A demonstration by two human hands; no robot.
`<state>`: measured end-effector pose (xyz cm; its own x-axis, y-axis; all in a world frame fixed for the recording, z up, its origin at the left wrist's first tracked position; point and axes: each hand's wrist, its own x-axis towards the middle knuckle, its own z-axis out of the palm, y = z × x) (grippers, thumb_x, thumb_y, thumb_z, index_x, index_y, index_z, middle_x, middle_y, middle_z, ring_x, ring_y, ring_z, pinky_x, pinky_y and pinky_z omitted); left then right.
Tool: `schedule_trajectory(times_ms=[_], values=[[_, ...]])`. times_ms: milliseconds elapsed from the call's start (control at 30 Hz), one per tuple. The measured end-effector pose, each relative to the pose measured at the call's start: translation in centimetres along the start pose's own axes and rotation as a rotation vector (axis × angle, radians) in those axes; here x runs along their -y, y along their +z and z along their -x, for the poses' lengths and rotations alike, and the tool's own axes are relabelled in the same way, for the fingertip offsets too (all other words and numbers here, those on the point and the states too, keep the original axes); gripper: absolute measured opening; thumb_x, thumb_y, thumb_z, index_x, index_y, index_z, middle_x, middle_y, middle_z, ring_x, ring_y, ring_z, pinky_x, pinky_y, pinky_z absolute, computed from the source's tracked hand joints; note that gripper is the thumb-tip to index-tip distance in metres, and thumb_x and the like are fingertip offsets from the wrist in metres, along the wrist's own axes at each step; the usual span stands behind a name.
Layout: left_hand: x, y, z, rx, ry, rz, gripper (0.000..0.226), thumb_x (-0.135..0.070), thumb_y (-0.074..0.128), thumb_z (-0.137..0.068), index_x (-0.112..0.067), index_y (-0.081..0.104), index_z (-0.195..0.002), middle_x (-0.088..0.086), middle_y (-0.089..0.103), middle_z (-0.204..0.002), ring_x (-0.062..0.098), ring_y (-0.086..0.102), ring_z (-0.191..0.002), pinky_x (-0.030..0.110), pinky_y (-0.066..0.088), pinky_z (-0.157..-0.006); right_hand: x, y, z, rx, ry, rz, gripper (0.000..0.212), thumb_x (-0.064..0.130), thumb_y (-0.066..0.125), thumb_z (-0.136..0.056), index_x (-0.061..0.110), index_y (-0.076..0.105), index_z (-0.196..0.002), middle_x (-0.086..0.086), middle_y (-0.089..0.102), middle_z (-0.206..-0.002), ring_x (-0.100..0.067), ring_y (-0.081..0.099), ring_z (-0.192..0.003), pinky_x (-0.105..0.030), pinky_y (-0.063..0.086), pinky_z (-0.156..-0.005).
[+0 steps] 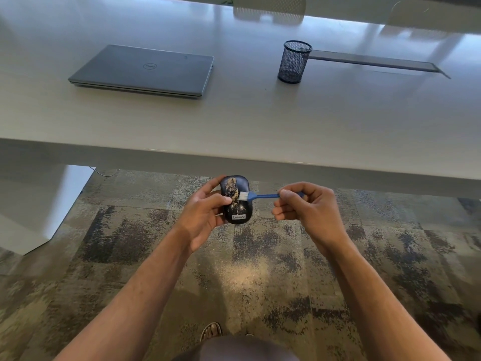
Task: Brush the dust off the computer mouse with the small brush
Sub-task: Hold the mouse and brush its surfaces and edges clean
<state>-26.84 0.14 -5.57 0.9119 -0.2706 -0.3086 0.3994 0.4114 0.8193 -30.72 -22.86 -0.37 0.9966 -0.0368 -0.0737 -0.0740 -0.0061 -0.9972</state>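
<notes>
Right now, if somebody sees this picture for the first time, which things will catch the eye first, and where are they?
First comes the black computer mouse with a tan streak of dust, held in the left hand over the carpet, at centre. The white bristles of the small blue brush, pinched in the right hand, touch it. Beyond, on the pale table, lie a closed grey laptop and, to its right, a black mesh pen cup.

We read "Lenovo" on the computer mouse (236, 201), and at eleven o'clock a Dell logo on the closed laptop (145, 70).
</notes>
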Motion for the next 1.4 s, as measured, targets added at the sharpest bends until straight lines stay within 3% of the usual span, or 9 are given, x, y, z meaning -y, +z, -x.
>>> schedule_trajectory(times_ms=[667,900,1000,1167,1300,1400], values=[[-0.2,-0.3,0.0,-0.021,-0.008,0.017,0.07,-0.004,0.071,-0.07,-0.017,0.05,-0.136,0.022,0.057,-0.127,0.038,0.063,-0.107,0.038,0.058,-0.073,-0.9,-1.6,2.1,-0.031,-0.023,0.018,0.008,0.003,0.065,-0.093,0.001,0.071,-0.096,-0.018,0.075,-0.077,-0.031,0.075,-0.067,-0.029,0.062,-0.062],[-0.2,0.1,-0.1,-0.012,-0.01,0.009,0.065,-0.003,0.068,-0.073,-0.018,0.053,-0.135,0.024,0.057,-0.128,0.036,0.065,-0.105,0.041,0.058,-0.075,-0.9,-0.2,2.5,0.05,-0.044,0.055,0.023,0.023,0.068,-0.083,0.006,0.07,-0.098,-0.013,0.076,-0.081,-0.027,0.075,-0.07,-0.026,0.061,-0.065],[-0.3,-0.1,0.0,-0.018,-0.007,0.009,0.068,-0.003,0.07,-0.071,-0.018,0.052,-0.135,0.024,0.055,-0.129,0.038,0.063,-0.107,0.041,0.059,-0.073,-1.7,-0.9,3.0,0.007,-0.047,0.061,0.014,0.015,0.068,-0.086,0.005,0.071,-0.096,-0.013,0.076,-0.079,-0.027,0.075,-0.068,-0.026,0.061,-0.063],[-0.2,-0.2,0.1,-0.019,-0.011,-0.006,0.066,-0.003,0.069,-0.072,-0.018,0.052,-0.135,0.023,0.056,-0.13,0.039,0.061,-0.11,0.042,0.059,-0.076,-1.5,-1.6,3.3,-0.012,-0.056,-0.006,0.018,0.019,0.07,-0.083,0.006,0.072,-0.096,-0.016,0.076,-0.081,-0.03,0.075,-0.07,-0.027,0.061,-0.065],[0.0,-0.1,0.0,-0.004,-0.003,-0.004,0.058,0.001,0.063,-0.081,-0.018,0.052,-0.135,0.024,0.055,-0.131,0.039,0.061,-0.11,0.044,0.059,-0.078,-1.6,-0.6,3.1,0.07,-0.096,0.068,0.019,0.022,0.07,-0.084,0.009,0.072,-0.098,-0.014,0.076,-0.083,-0.029,0.076,-0.073,-0.032,0.063,-0.069],[-0.1,-0.1,-0.1,-0.012,-0.002,0.006,0.061,0.002,0.063,-0.08,-0.017,0.05,-0.137,0.024,0.055,-0.13,0.038,0.061,-0.107,0.042,0.059,-0.073,-2.0,-1.0,3.0,0.019,-0.098,0.113,0.019,0.023,0.07,-0.083,0.01,0.073,-0.097,-0.011,0.077,-0.082,-0.028,0.076,-0.073,-0.037,0.064,-0.071]])
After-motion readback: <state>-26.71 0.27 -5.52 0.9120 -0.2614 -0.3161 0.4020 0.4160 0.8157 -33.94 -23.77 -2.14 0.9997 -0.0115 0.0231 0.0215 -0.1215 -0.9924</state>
